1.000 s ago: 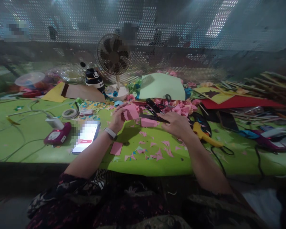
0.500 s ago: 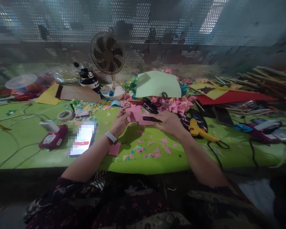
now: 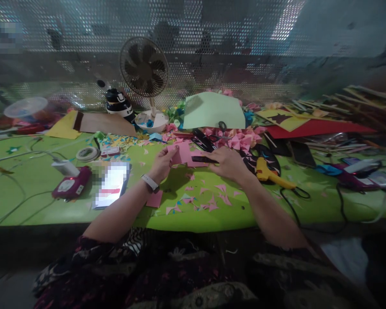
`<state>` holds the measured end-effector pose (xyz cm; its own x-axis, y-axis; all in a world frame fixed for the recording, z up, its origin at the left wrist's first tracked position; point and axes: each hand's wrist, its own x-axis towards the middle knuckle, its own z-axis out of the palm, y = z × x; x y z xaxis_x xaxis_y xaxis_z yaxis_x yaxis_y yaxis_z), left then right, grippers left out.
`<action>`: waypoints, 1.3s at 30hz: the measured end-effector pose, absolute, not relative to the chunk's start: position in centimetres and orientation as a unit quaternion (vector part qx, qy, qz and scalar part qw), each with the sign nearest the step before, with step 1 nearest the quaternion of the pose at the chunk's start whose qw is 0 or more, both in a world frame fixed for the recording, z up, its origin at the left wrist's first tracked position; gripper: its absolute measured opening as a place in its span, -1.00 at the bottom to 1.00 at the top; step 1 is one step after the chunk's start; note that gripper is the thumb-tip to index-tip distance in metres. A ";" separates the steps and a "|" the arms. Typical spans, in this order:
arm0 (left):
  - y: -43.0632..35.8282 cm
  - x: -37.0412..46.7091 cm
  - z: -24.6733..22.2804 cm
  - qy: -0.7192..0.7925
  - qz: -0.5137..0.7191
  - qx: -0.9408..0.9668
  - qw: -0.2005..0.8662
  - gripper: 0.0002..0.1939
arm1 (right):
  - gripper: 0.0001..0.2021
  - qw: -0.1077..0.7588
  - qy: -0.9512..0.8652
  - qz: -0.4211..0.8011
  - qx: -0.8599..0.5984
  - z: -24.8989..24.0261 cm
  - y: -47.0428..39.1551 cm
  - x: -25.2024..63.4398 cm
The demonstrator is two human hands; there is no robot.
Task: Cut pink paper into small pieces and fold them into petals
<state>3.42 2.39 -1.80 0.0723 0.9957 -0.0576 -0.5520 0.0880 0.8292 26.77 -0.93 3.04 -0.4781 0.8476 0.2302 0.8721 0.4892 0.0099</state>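
Observation:
My left hand (image 3: 163,165), with a white watch on its wrist, pinches the left edge of a pink paper piece (image 3: 180,155). My right hand (image 3: 227,163) is closed on a slim black tool (image 3: 202,159), whose tip points left over another pink paper part (image 3: 193,164). The tool's exact kind cannot be made out. A black stapler-like object (image 3: 203,140) lies just behind. Pink scraps (image 3: 212,205) are scattered in front of my hands, and a small pink square (image 3: 155,199) lies by my left wrist.
A phone (image 3: 112,185) and a purple power block (image 3: 71,183) with cables lie at left. The fan (image 3: 144,68) stands behind. A yellow glue gun (image 3: 270,174) rests at right. Folded pink pieces (image 3: 242,139) and a pale green sheet (image 3: 214,110) lie behind my hands.
The view has shifted slightly. My left fingers have closed in on the pink paper's edge; my right hand has barely moved with the black tool.

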 end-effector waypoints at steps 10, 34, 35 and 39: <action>2.2 4.0 -1.2 0.329 0.626 0.306 0.638 -0.84 | -0.55 0.107 -0.851 -0.094 -0.506 3.3 -1.4 26.8; 1.7 4.8 -0.4 0.349 0.650 0.213 0.641 -0.91 | -0.54 0.115 -0.861 -0.094 -0.486 2.4 -1.5 25.5; 1.7 4.9 -0.4 0.349 0.649 0.210 0.643 -0.93 | -0.54 0.113 -0.862 -0.094 -0.486 2.4 -1.5 25.4; 1.6 5.1 -0.7 0.344 0.643 0.209 0.652 -0.93 | -0.54 0.103 -0.866 -0.087 -0.482 2.0 -1.3 25.3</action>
<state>5.12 1.62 -0.70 -0.0636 0.9817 -0.1793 -0.6942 0.0856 0.7147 25.34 -1.29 1.96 -0.5145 0.8165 0.2620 0.8523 0.5206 0.0513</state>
